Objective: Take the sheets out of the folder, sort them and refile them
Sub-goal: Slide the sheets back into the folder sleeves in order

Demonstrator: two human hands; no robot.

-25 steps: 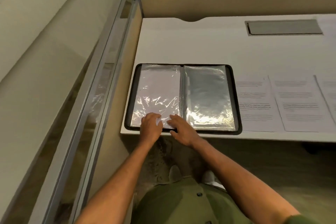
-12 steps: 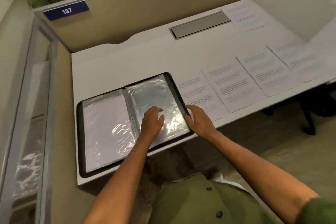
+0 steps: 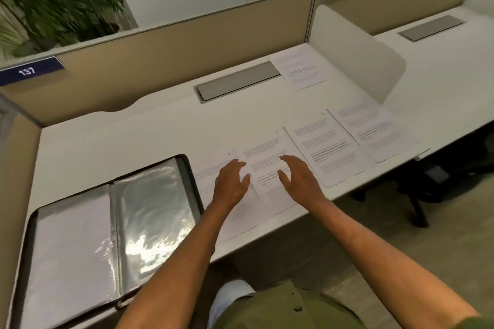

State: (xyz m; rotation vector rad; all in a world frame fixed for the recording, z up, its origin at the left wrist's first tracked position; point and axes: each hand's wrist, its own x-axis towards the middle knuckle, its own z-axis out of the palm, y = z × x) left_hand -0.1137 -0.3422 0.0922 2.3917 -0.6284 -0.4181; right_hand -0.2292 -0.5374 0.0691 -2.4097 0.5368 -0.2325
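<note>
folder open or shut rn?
Open. The folder lies flat on the desk with both clear-sleeve pages spread either side of the spine; neither hand touches it.

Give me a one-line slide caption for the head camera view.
Both open hands, left hand and right hand, hover over printed sheets beside an open folder on a white desk.

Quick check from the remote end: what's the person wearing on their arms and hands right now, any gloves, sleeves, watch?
Nothing on either: the left hand and right hand are bare, no gloves, rings or watch visible, and both forearms are uncovered. An olive-green buttoned shirt shows below, with a short sleeve edge of the same green at the right arm.
</note>
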